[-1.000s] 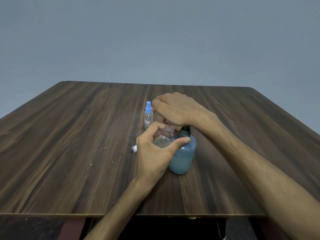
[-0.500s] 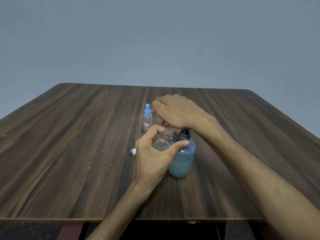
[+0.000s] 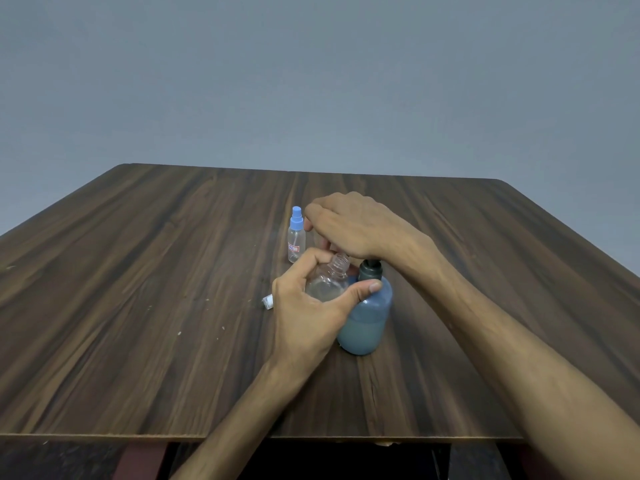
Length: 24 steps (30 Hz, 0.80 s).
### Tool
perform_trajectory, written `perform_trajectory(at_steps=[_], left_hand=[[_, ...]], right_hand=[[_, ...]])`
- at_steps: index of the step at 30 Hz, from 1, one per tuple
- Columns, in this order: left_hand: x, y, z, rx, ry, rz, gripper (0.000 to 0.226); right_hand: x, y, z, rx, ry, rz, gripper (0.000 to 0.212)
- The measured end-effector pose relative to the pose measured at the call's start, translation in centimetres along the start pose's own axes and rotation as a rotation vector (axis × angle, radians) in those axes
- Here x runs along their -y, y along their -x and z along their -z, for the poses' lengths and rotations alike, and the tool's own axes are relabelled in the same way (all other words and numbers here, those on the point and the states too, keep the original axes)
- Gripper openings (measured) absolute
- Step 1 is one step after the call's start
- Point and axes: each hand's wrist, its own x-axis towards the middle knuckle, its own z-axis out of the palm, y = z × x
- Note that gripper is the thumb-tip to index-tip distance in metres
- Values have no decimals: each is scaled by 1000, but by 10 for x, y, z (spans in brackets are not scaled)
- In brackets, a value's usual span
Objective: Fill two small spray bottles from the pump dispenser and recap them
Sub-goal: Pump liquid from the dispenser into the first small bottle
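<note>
**Mia:** What is different from a moment ago?

**Ben:** Not much. The right hand [image 3: 356, 226] stays on top of the pump of the round blue plastic dispenser bottle with the dark collar [image 3: 367, 313], and its wrist sits a bit lower on it than before. The left hand [image 3: 308, 306] keeps the small clear plastic bottle with the open screw neck [image 3: 329, 278] right under the right hand.

**Mia:** So what does that mean?

**Ben:** I think the pumping is going on. The clear bottle looks almost empty, so the filling is only starting.

**Mia:** How are the hands?

**Ben:** The left hand wraps its fingers and thumb around the clear bottle. The right hand is curled over the pump top. The pump head is hidden under it, so I cannot see the spout.

**Mia:** Which way does the clear bottle point?

**Ben:** It is long from bottom to neck. The open neck points up and leans a little to the right of the frame, toward the pump. It is in the middle of the frame, touching the left side of the blue bottle.

**Mia:** And the other one?

**Ben:** The tiny clear spray bottle with the light blue cap [image 3: 296, 233] stands straight up on the dark brown wooden desk [image 3: 138, 306], just above and left of the hands. Its cap is on. A small white cap [image 3: 267, 301] lies on the desk by the left hand.
</note>
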Motion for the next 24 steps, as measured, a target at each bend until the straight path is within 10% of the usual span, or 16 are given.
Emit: perform_trajectory(at_steps=[24], left_hand=[[6,-1,2,15,2,-18,34]], right_hand=[[-1,0,3,-34,-2,19,46]])
